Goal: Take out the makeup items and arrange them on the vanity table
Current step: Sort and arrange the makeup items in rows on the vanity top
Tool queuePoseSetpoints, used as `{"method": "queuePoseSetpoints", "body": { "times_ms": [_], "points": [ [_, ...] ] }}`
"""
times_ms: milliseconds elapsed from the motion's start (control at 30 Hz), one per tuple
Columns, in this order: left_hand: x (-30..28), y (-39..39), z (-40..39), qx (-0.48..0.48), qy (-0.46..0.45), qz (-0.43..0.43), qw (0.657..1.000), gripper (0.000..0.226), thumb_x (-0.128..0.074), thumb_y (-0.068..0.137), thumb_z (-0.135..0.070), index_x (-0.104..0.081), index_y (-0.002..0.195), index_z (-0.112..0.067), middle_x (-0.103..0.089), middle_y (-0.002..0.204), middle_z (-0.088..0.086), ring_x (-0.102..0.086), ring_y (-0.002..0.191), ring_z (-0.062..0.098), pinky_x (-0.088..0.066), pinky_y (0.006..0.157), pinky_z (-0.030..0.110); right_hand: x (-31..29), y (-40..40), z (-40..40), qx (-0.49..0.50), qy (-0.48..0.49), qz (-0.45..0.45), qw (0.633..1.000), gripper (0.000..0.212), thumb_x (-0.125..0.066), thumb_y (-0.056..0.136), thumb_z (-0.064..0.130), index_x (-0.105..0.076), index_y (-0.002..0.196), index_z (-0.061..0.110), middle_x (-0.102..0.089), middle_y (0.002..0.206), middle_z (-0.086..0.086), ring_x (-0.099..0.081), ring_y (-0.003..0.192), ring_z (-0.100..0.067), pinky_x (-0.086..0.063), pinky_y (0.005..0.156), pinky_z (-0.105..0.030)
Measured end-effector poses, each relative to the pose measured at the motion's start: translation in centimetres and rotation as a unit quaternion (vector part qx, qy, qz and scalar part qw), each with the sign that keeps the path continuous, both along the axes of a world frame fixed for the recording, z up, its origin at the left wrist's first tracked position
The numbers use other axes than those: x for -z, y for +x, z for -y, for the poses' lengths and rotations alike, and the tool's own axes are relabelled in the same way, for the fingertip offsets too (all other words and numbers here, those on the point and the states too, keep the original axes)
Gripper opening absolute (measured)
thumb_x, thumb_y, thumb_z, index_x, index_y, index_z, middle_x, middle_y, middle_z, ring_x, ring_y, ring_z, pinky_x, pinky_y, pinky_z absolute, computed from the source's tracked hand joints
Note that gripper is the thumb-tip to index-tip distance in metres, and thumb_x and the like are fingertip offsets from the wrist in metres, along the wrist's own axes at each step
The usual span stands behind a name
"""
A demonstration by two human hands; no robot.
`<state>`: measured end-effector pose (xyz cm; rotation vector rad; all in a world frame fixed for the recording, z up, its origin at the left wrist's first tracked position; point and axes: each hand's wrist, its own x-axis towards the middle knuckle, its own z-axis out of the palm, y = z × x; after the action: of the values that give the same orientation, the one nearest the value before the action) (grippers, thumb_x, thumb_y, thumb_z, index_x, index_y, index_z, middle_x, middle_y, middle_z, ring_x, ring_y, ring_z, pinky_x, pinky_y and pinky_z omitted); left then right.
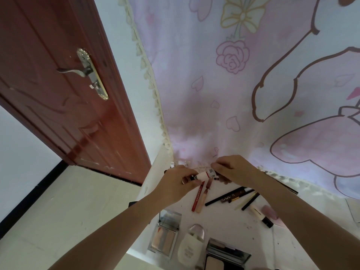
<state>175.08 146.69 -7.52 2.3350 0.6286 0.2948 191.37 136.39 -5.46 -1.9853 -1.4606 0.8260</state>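
Observation:
Both hands meet at the far end of the white vanity table (220, 221). My left hand (175, 184) and my right hand (233, 170) together grip a white tube (204, 174) with black print, one at each end. Below it lie a red pencil (197, 197) and a beige stick (202, 199). Right of these lie a black pencil (220, 198), a brown tube (233, 195) and a white stick with a black cap (260, 214). Nearer me sit an open mirrored palette (165, 236), a white round compact (190, 250) and an open powder compact (224, 258).
A pink cartoon-print cloth (253, 94) with a tasselled edge hangs behind the table. A red-brown door (58, 84) with a metal handle (85, 71) stands at the left. Pale floor (68, 211) lies beside the table's left edge.

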Motion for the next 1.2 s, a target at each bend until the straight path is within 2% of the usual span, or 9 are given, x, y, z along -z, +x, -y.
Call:
{"method": "queuePoseSetpoints", "body": {
  "times_ms": [100, 200, 300, 433, 667, 833, 933, 1000, 1200],
  "points": [
    [0.3, 0.1, -0.2, 0.001, -0.002, -0.001, 1.0, 0.024, -0.059, 0.087, -0.026, -0.069, 0.096, -0.006, -0.053, 0.074, -0.002, -0.042, 0.064, -0.002, -0.041, 0.072, 0.021, 0.3, 0.2, 0.1, -0.008, 0.032, 0.0, 0.999, 0.009, -0.054, 0.09, 0.015, -0.06, 0.091, 0.021, -0.059, 0.078, 0.01, -0.059, 0.073, -0.01, -0.049, 0.071, -0.017],
    [0.7, 0.0, -0.2, -0.001, -0.01, 0.005, 1.0, 0.022, -0.059, 0.088, -0.024, -0.069, 0.097, -0.007, -0.05, 0.07, -0.006, -0.042, 0.063, -0.002, -0.035, 0.066, 0.011, 0.7, 0.3, 0.2, 0.001, 0.047, -0.062, 0.997, 0.032, -0.06, 0.085, 0.005, -0.054, 0.103, 0.03, -0.058, 0.094, 0.016, -0.06, 0.087, -0.003, -0.052, 0.078, -0.013],
    [1.0, 0.0, 0.2, -0.006, -0.024, 0.012, 1.0, 0.021, -0.058, 0.089, -0.02, -0.068, 0.099, -0.005, -0.052, 0.073, -0.004, -0.042, 0.063, -0.002, -0.036, 0.065, 0.01, 1.1, 0.1, 0.3, 0.009, 0.019, -0.06, 0.998, 0.031, -0.058, 0.088, 0.018, -0.05, 0.116, 0.027, -0.058, 0.097, 0.013, -0.061, 0.086, -0.006, -0.052, 0.075, -0.015],
    [1.6, 0.0, 0.4, 0.005, -0.009, -0.004, 1.0, 0.02, -0.058, 0.089, -0.022, -0.068, 0.1, -0.01, -0.051, 0.074, -0.007, -0.042, 0.063, -0.003, -0.035, 0.063, 0.01, 1.5, -0.2, 0.2, -0.001, -0.006, 0.009, 1.0, 0.01, -0.052, 0.091, 0.027, -0.06, 0.087, 0.022, -0.06, 0.073, 0.005, -0.059, 0.067, -0.015, -0.051, 0.071, -0.028],
    [4.1, -0.4, 0.3, 0.018, -0.043, -0.132, 0.99, 0.021, -0.052, 0.091, -0.023, -0.06, 0.095, -0.004, -0.047, 0.065, -0.006, -0.046, 0.067, 0.012, -0.035, 0.063, 0.017, 3.3, -0.8, 0.6, -0.023, 0.022, -0.06, 0.998, 0.031, -0.06, 0.082, -0.002, -0.06, 0.107, 0.017, -0.058, 0.096, 0.01, -0.062, 0.09, -0.007, -0.051, 0.088, -0.019],
    [5.6, 0.2, 0.5, -0.008, -0.097, -0.152, 0.984, 0.027, -0.05, 0.093, -0.02, -0.056, 0.117, -0.009, -0.066, 0.101, 0.011, -0.062, 0.093, 0.021, -0.046, 0.087, 0.026, 4.8, -0.8, 0.5, 0.005, 0.003, -0.126, 0.992, 0.047, -0.048, 0.084, -0.009, -0.049, 0.124, 0.015, -0.057, 0.111, 0.005, -0.06, 0.101, -0.008, -0.05, 0.092, -0.024],
    [6.4, 1.0, 0.1, -0.052, -0.107, -0.147, 0.982, 0.026, -0.049, 0.093, -0.018, -0.058, 0.115, -0.008, -0.066, 0.104, 0.012, -0.06, 0.098, 0.025, -0.041, 0.083, 0.021, 6.2, -0.3, 0.3, 0.038, 0.0, -0.158, 0.987, 0.048, -0.044, 0.087, -0.009, -0.044, 0.129, 0.014, -0.053, 0.123, -0.002, -0.057, 0.105, -0.009, -0.048, 0.091, -0.021],
    [7.2, 1.7, -0.4, -0.117, -0.134, -0.129, 0.976, 0.023, -0.052, 0.091, -0.017, -0.061, 0.111, -0.008, -0.067, 0.101, 0.013, -0.059, 0.091, 0.025, -0.038, 0.078, 0.019, 7.3, 0.1, 0.0, 0.07, -0.012, -0.123, 0.99, 0.043, -0.044, 0.089, -0.004, -0.044, 0.13, 0.01, -0.051, 0.13, -0.007, -0.053, 0.112, -0.012, -0.043, 0.092, -0.017],
    [10.3, 3.1, -1.4, -0.298, -0.173, -0.098, 0.933, 0.027, -0.056, 0.09, -0.023, -0.064, 0.111, -0.008, -0.065, 0.09, 0.01, -0.055, 0.079, 0.022, -0.041, 0.07, 0.026, 13.5, 0.7, 0.9, 0.015, -0.122, 0.175, 0.977, 0.054, -0.039, 0.096, 0.03, -0.021, 0.144, 0.012, -0.021, 0.151, -0.012, -0.017, 0.141, -0.025, -0.018, 0.113, -0.034]
  ]
}}
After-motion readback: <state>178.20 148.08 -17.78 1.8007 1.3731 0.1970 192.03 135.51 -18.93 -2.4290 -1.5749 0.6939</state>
